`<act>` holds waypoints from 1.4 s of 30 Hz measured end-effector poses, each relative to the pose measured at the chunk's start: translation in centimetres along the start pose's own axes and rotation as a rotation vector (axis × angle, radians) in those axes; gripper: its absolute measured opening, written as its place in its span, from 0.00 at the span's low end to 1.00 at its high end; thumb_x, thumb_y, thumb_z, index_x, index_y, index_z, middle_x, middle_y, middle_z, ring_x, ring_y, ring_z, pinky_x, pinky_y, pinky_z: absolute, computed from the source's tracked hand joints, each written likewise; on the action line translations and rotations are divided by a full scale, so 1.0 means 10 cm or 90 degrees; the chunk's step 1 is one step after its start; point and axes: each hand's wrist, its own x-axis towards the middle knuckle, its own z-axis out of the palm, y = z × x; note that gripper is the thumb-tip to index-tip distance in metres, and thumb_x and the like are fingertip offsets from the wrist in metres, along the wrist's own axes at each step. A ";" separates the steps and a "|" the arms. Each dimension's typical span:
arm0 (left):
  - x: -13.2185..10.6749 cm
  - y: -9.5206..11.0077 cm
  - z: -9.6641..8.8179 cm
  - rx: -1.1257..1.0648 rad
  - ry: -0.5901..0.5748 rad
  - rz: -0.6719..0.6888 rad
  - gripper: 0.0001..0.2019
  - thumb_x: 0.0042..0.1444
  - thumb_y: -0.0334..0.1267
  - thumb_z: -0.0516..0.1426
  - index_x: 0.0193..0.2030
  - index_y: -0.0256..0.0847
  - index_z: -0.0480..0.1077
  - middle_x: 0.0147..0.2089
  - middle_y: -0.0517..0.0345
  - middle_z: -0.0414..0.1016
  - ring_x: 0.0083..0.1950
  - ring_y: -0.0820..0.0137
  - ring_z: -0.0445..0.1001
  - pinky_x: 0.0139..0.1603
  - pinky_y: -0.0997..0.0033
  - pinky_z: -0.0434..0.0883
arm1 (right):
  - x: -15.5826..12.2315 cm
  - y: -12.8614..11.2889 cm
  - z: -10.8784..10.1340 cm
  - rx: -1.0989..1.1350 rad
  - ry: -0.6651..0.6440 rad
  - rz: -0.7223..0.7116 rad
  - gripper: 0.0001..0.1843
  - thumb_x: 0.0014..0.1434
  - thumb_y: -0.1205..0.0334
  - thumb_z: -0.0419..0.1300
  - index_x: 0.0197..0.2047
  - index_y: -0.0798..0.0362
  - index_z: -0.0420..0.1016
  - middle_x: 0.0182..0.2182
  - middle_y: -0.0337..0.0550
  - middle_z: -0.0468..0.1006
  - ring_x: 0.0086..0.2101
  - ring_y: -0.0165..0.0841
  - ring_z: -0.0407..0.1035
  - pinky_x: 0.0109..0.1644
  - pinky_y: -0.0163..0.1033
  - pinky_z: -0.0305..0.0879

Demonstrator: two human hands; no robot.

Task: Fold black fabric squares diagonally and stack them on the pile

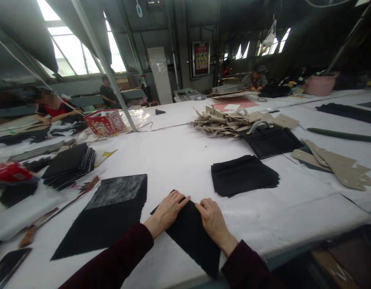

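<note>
A black fabric piece [193, 233] lies at a slant on the table in front of me. My left hand [170, 208] rests across its far left end, fingers close together and curled over the edge. On the piece's right edge, the bent fingers of my right hand [211, 218] press and grip the cloth. Left of my hands is a stack of black fabric pieces [105, 222], its far end showing a grey speckled side. Another black stack [244, 175] with uneven edges sits beyond my right hand.
A beige pile of strapped pieces [223, 120], a black bag [271, 140] and beige shaped pieces [335, 164] lie at the right. A pole [105, 68] rises beside a red patterned box [104, 122]. A phone [9, 267] lies front left. Several people sit farther back.
</note>
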 end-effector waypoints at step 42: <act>0.16 0.51 -0.10 0.004 -0.054 0.048 0.30 0.62 0.25 0.48 0.69 0.50 0.51 0.52 0.52 0.68 0.51 0.63 0.68 0.55 0.60 0.66 | -0.43 0.21 -0.31 0.002 -0.016 0.002 0.12 0.65 0.72 0.52 0.47 0.53 0.73 0.37 0.44 0.69 0.40 0.36 0.59 0.45 0.40 0.54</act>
